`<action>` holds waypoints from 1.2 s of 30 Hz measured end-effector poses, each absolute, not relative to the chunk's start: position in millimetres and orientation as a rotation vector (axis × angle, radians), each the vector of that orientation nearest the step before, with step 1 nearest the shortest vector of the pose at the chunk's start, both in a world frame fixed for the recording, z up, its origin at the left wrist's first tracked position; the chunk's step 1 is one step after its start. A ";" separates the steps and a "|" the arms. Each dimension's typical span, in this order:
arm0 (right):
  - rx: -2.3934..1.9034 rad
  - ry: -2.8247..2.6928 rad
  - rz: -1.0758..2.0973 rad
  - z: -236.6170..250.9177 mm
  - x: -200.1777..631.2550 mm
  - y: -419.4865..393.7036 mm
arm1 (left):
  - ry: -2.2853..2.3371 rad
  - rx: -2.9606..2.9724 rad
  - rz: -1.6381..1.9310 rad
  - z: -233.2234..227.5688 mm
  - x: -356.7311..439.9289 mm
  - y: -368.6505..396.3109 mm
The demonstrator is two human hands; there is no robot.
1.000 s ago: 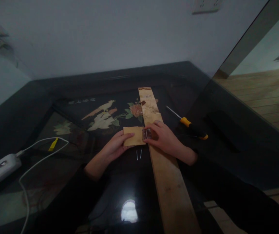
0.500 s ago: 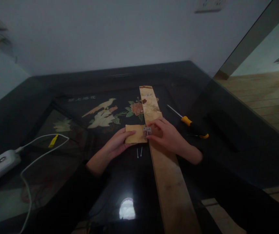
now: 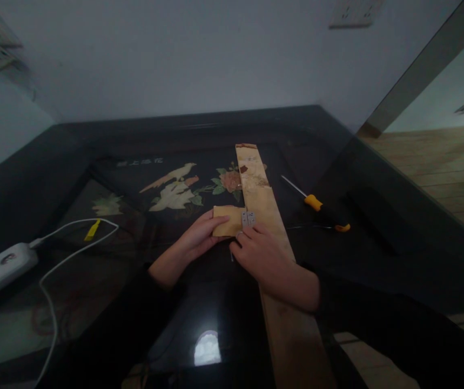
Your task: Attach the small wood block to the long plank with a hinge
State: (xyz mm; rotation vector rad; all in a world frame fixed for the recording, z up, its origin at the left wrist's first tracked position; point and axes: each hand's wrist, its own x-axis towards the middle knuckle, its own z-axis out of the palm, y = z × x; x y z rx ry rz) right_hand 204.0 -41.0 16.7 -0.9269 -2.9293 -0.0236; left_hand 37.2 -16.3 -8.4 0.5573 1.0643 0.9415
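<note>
Left hand (image 3: 197, 240) flat on small block (image 3: 227, 220), pressing. Block touches plank (image 3: 264, 210), left side. Hinge (image 3: 248, 218) across both. Right hand (image 3: 262, 254) just below hinge, fingers curled, grip unclear. Screwdriver (image 3: 316, 206) right of plank.

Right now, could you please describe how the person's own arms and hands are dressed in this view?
Both hands are bare, with no gloves. The left hand comes out of a long dark sleeve, seemingly black, that ends above the wrist and leaves some forearm uncovered. The right hand has a matching dark sleeve that stops at the wrist. No watch, ring or marking can be made out in the dim light.
</note>
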 end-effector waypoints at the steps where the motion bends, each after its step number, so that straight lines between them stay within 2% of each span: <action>1: -0.929 -2.935 -0.034 16.6 201.9 -40.9 | 1.058 0.562 0.943 -8.4 37.3 -16.3; 12: -0.873 -3.077 -0.112 20.7 198.3 -39.7 | 1.095 0.476 0.990 -2.1 41.4 -17.9; 17: -0.791 -3.002 0.098 32.6 211.4 -36.5 | 1.090 0.504 0.974 -5.7 39.4 -17.9; 26: -1.086 -2.468 0.894 45.4 261.9 -3.6 | 1.123 0.514 0.946 -2.8 39.3 -17.8; 30: -1.070 -2.319 0.954 40.9 269.4 20.4 | 1.126 0.501 0.944 -4.9 38.9 -16.6; 36: -1.053 -2.407 0.821 34.6 255.6 58.6 | 1.137 0.490 0.945 -7.3 38.2 -15.9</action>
